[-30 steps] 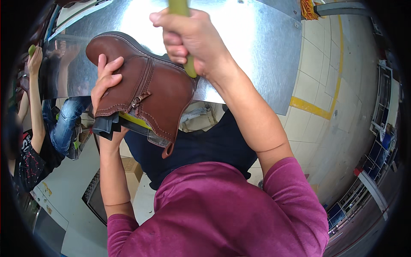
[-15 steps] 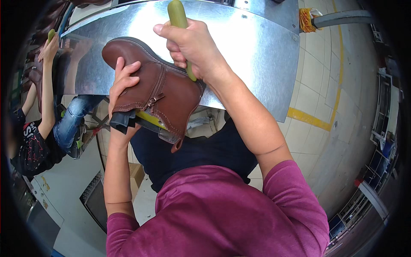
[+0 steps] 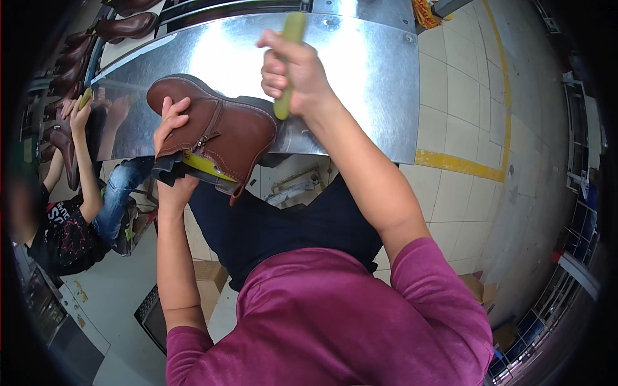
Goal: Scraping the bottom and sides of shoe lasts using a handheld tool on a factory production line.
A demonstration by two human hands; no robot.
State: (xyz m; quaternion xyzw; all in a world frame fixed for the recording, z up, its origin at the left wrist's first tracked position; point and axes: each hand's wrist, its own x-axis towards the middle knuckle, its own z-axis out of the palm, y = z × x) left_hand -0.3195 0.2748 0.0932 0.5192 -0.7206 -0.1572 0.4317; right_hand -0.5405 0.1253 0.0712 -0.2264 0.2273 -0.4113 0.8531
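The left hand (image 3: 168,125) curls round the brown boot (image 3: 228,135), while beside that boot the right hand (image 3: 304,76) tightly grips a green rod (image 3: 294,27)!

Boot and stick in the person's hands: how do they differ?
The boot is brown; the stick is yellow-green. The boot is broad, with a zip; the stick is slim. The left hand holds the boot, the right hand the stick. Both are hand-held.

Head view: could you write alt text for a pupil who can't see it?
A left hand holds a brown boot at a metal table, while the right hand holds a green stick by its heel. A co-worker is at far left.
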